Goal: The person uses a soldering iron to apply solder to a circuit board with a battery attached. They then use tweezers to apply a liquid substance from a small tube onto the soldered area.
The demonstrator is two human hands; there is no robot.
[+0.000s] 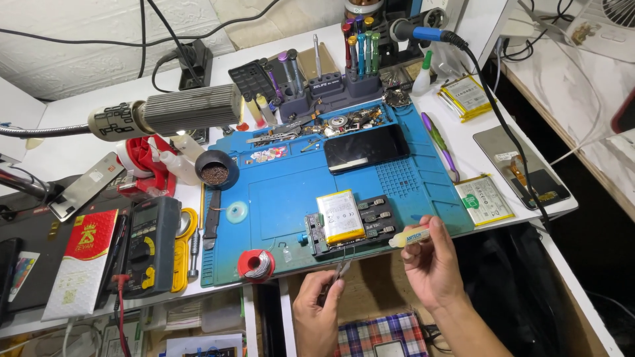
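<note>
A phone battery [340,215] with a pale yellow face lies clamped on a dark holder [370,221] near the front edge of the blue repair mat [284,192]. My left hand [319,305] is below the mat's front edge and grips thin metal tweezers [340,271], whose tips point up toward the holder. My right hand [430,264] is to the right of the holder and holds a small pale syringe tube [410,237], with its nozzle pointing left at the holder's corner.
A black phone [366,148] lies face up on the mat's far side. A solder spool [256,264], a multimeter [153,246], a lamp head [173,112], a tool rack [331,82], loose batteries [483,199] and a soldering iron cable [503,125] surround the mat.
</note>
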